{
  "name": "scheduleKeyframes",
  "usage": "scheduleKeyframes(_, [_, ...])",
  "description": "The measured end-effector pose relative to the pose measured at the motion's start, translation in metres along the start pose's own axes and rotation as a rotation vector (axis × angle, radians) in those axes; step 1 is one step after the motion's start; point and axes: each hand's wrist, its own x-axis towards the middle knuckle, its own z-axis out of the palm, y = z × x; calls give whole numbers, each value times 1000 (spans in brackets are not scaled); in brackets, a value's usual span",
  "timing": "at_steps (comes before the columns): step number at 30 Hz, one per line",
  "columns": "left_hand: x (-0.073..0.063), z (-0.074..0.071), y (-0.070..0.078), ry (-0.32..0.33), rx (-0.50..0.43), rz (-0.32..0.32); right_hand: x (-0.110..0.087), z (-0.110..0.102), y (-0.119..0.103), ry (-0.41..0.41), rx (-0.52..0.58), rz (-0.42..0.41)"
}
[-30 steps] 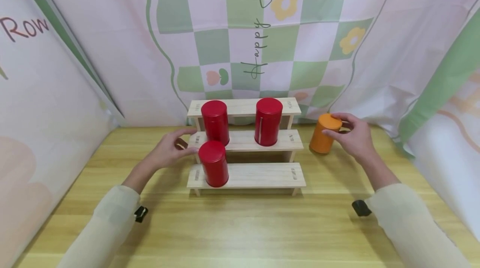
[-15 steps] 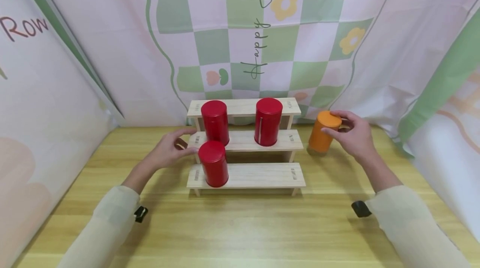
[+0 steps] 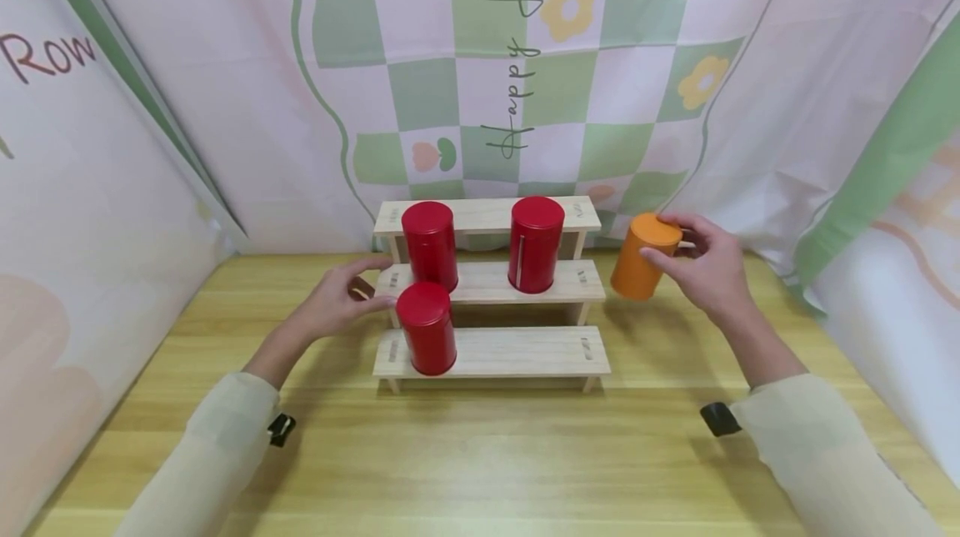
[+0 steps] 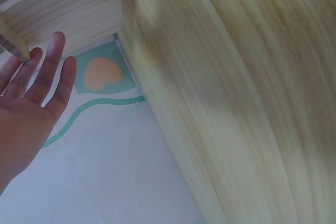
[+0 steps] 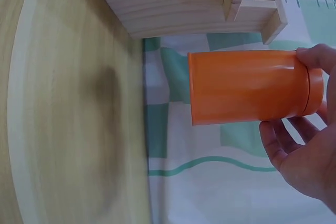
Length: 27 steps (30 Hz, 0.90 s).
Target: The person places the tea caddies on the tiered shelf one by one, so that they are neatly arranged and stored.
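Note:
My right hand (image 3: 705, 266) holds an orange lidded tin (image 3: 641, 258) near its top, between thumb and fingers. The tin hangs above the table, right of a wooden three-step stand (image 3: 525, 351); in the right wrist view a gap shows between its base and the tabletop. My left hand (image 3: 341, 299) is at the stand's left end, fingers extended, fingertips at the middle step's edge. Its thumb tip lies right by a red tin (image 3: 426, 328) on the bottom step. A second red tin (image 3: 431, 247) and a third red tin (image 3: 536, 243) stand on the middle step.
The stand sits toward the back of a wood-grain table (image 3: 480, 454). A checkered cloth (image 3: 495, 87) hangs close behind it, with white cloth (image 3: 112, 187) along the left side and more on the right. A black wrist device (image 3: 720, 419) hangs under the right sleeve.
My right hand has lifted the orange tin off the table, upward and slightly left toward the stand. The left hand and the red tins have not moved.

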Motion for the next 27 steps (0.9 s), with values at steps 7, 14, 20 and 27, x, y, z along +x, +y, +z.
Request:
scheduleKeyframes(7, [-1, 0, 0, -1, -3, -7, -1, 1, -5, 25, 45, -60])
scheduleKeyframes(14, [0, 0, 0, 5, -3, 2, -2, 3, -15, 54, 74, -115])
scheduleKeyframes(20, [0, 1, -1, 6, -10, 7, -3, 7, -23, 61, 87, -132])
scheduleKeyframes(27, [0, 1, -2, 6, -11, 2, -6, 9, -28, 79, 149, -175])
